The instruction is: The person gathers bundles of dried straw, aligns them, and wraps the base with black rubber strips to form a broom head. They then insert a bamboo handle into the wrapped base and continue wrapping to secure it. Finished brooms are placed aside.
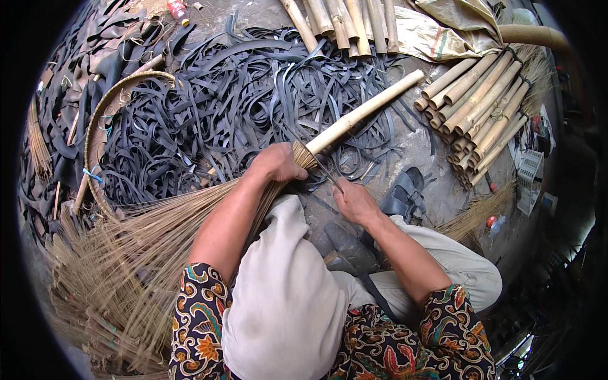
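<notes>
A broom of thin tan sticks (158, 218) lies across my raised left knee, its loose ends fanning to the lower left. Out of its bound end a pale bamboo handle (364, 115) points to the upper right. My left hand (278, 163) is closed around the sticks just below the handle. From that end a narrow dark rubber strip (327, 173) runs tight to my right hand (356, 202), which pinches it with fingers closed. The strip's far side, around the bundle, is partly hidden.
A tangled heap of black rubber strips (228, 107) spreads ahead. Bundled bamboo tubes (481, 107) lie at the right, more bamboo poles (348, 25) beyond. A curved cane hoop (95, 126) stands at left. My sandalled foot (405, 193) is beside my right hand.
</notes>
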### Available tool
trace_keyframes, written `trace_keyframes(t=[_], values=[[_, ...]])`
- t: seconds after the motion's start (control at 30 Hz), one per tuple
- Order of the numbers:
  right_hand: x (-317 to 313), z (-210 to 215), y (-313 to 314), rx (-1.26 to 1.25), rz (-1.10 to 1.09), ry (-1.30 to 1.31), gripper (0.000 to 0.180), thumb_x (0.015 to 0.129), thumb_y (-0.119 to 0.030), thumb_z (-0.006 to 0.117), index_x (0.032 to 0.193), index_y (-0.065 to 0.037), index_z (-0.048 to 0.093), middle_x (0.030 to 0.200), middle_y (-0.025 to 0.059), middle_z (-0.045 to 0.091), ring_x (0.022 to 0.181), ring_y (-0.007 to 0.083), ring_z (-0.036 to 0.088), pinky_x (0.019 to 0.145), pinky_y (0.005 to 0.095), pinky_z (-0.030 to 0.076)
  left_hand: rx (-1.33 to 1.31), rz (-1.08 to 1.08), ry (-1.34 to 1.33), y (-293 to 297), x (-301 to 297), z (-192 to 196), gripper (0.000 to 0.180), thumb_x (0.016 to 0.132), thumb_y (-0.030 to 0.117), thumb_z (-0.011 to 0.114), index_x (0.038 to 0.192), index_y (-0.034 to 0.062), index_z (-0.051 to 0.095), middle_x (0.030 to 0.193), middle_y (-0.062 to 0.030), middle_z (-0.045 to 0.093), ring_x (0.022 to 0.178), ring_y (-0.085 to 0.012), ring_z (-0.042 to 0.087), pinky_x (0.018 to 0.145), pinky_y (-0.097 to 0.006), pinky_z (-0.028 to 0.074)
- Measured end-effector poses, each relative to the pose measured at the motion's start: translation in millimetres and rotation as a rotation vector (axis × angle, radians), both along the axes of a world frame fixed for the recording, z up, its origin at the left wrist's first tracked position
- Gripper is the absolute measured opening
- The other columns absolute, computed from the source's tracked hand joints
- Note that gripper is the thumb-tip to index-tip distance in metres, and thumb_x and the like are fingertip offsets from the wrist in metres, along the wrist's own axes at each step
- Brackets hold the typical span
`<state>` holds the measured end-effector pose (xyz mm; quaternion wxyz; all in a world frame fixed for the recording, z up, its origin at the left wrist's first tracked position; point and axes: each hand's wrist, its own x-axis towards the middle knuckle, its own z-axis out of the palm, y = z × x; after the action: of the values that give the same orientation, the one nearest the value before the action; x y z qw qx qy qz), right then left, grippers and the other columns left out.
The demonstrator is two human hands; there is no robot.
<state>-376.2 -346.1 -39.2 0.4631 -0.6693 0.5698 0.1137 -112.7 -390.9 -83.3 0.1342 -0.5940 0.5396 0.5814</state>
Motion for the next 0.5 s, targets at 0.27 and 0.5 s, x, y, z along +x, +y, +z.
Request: trace_keyframes(t=[0.27,0.5], values=[[0,-1,-2,0.027,0.095,0.013,0.034,0.107,-0.033,0.052,0.108,0.001,0.058,0.093,0.0348,0.069,0.095,0.056,0.065,0.083,0.0613,0.05,-0.103,0.121,0.095,9,0,3,0.073,0.075,0.049,0.088,0.119,-0.0055,0.07,0.112,-0.027,0.076,0.107,-0.0389,0.074,0.095,-0.045,0.057],[7,-1,-2,0.012,-0.039,-0.016,0.031,0.107,-0.031,0.053,0.108,-0.001,0.058,0.091,0.0325,0.068,0.092,0.0552,0.066,0.079,0.0601,0.049,-0.045,0.122,0.068,10,1,-2,0.068,0.072,0.046,0.09,0.12,-0.0004,0.073,0.115,-0.0234,0.077,0.105,-0.0384,0.075,0.095,-0.043,0.057]])
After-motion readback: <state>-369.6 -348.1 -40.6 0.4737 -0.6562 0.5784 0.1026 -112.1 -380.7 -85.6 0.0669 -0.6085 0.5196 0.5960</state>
